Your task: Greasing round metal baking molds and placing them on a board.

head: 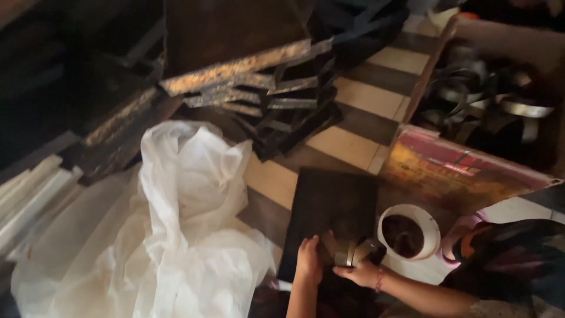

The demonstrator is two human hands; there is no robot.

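Both hands held a small metal ring [347,252] over a black sheet [332,206] on the floor. The left hand [308,259] pressed its edge; the right hand [359,274] pinched it from below, near a white tape roll [409,232].

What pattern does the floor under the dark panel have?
The floor has alternating cream and dark grey stripes, seen best in the head view, above the dark panel.
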